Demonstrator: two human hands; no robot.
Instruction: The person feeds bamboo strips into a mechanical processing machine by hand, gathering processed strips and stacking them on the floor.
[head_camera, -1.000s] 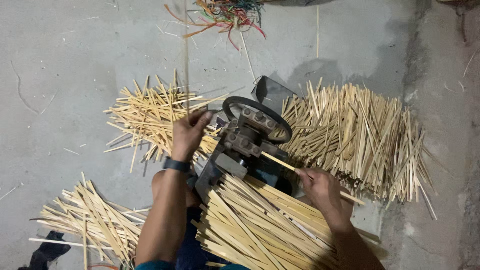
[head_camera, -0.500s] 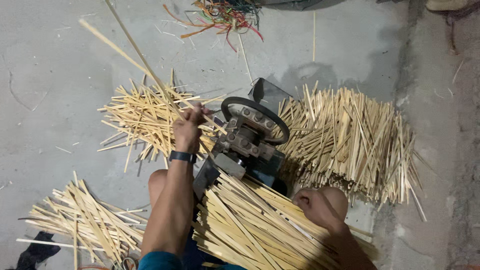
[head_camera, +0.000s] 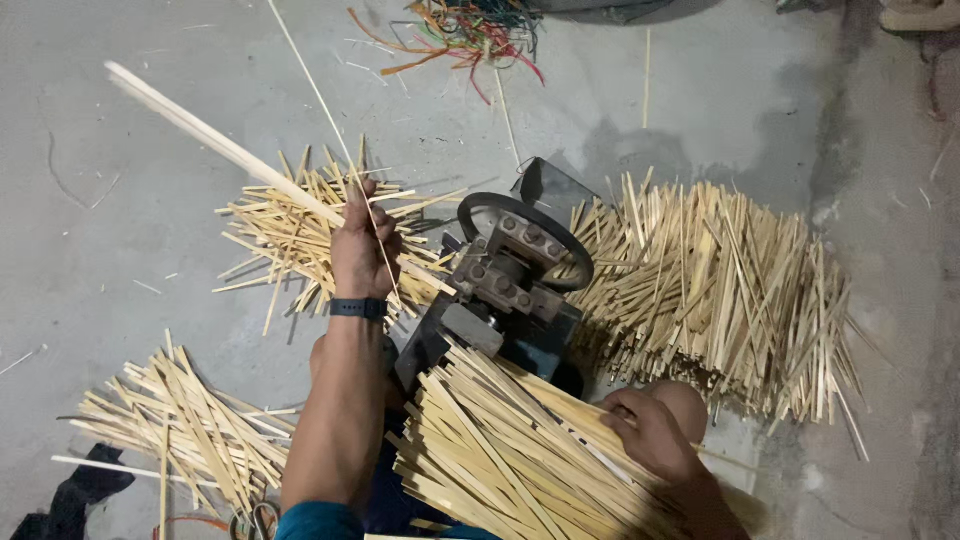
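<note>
Bamboo strips everywhere on the concrete floor (head_camera: 120, 150), w/ a small dark machine (head_camera: 505, 290) in the middle, its ring-shaped wheel on top. Left hand (head_camera: 362, 245) is closed round a long pale strip (head_camera: 215, 140), pinched btwn fingers & thumb; the strip runs from the machine's left side up and away to the upper left, free end well off the floor. A much thinner sliver (head_camera: 320, 100) runs up past the same hand. Right hand (head_camera: 648, 435) lies palm-down on the stack of strips (head_camera: 500, 460) across the lap, fingers curled into it; can't tell if it has one pinched yet.

Step in hand, as I read it: drawing a strip out of the machine on the left while the right picks the next from the lap stack. Next move prob. needs the pulled strip dropped on the left pile (head_camera: 300, 230) and a fresh one lined up at the machine's right side.

Vs half a sec ago: left hand has pulled further, so more strip shows. Right hand hardly moved. Big pile at right (head_camera: 730, 290) & lower-left pile (head_camera: 190, 420) unchanged.
</note>
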